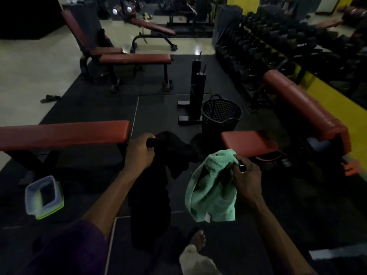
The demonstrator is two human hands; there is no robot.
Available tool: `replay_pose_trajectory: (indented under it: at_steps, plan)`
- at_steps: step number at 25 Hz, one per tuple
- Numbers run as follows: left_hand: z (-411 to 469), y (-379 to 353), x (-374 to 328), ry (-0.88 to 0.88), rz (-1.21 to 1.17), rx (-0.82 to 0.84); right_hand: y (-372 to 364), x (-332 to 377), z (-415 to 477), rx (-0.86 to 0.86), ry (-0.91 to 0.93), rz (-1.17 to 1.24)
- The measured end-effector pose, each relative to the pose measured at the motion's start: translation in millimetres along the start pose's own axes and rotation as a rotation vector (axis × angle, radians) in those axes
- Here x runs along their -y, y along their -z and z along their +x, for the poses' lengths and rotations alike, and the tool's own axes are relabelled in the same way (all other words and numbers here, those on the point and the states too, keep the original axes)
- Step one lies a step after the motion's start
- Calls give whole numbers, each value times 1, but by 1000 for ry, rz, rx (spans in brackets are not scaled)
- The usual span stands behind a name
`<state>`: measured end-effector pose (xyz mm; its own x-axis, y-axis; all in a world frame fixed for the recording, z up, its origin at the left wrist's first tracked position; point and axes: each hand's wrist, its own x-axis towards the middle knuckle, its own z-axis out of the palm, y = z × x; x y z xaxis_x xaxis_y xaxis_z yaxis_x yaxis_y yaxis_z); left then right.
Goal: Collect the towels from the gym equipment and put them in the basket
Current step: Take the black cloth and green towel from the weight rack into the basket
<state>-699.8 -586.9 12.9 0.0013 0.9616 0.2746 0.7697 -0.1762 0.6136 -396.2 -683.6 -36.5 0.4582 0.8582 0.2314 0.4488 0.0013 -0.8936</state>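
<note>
Left hand (pixel 140 150) grips black towel (pixel 151 195), right hand (pixel 245 173) green towel (pixel 211 192); basket (pixel 220 116) ahead between red benches (pixel 63 133)

My short dark purple sleeve (pixel 79 243) ends above the elbow (forearms bare); one bare foot (pixel 196 242) shows below.

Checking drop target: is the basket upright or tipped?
Upright. The black basket stands on the floor mat with its round rim facing up, handle at the back. Contents cannot tell; the inside is too dark.
</note>
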Motion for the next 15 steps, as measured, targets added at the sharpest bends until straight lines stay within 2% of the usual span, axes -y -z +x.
replay_pose_trajectory:
  at_steps: [4, 10, 15]
  plan:
    - [104, -37, -1, -32, -31, -12, -44, 1, 98, -1, 22, 34]
    - [261, -79, -18, -56, -68, -40, -84, -23, 231, -26, -72, 2]
    - [376, -128, -36, -103, -153, 0, -106, -41, 323, -87, -122, -29]
